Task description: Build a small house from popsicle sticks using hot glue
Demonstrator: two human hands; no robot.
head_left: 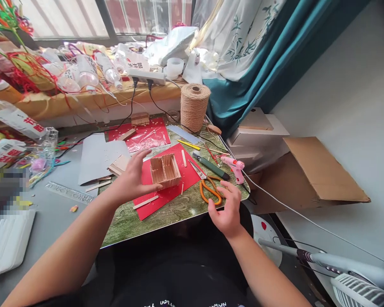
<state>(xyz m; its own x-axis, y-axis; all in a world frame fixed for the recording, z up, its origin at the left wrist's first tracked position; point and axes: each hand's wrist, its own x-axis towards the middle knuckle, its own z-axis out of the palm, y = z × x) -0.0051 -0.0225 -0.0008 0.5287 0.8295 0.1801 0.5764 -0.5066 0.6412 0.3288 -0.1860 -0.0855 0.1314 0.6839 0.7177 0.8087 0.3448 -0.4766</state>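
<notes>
A small open-topped box of craft sticks (166,182), with a divider inside, sits on a red sheet (152,209). Beside its left wall is my left hand (131,181), open, thumb and fingers spread; the thumb tip overlaps the box's lower left corner, and I cannot tell if it touches. My right hand (228,213) is open at the table's front edge, fingers loosely bent, close to the orange handles of a pair of scissors (208,181). Loose craft sticks (146,202) lie on the sheet. Further right are a green-handled cutter (213,165) and a pink glue gun (233,165).
A roll of twine (195,106) stands at the back, near a power strip (146,76) with trailing cords. A yellow pencil (188,145), a clear ruler (69,192) and grey card (91,160) lie around the table. A cardboard box (326,170) stands on the right.
</notes>
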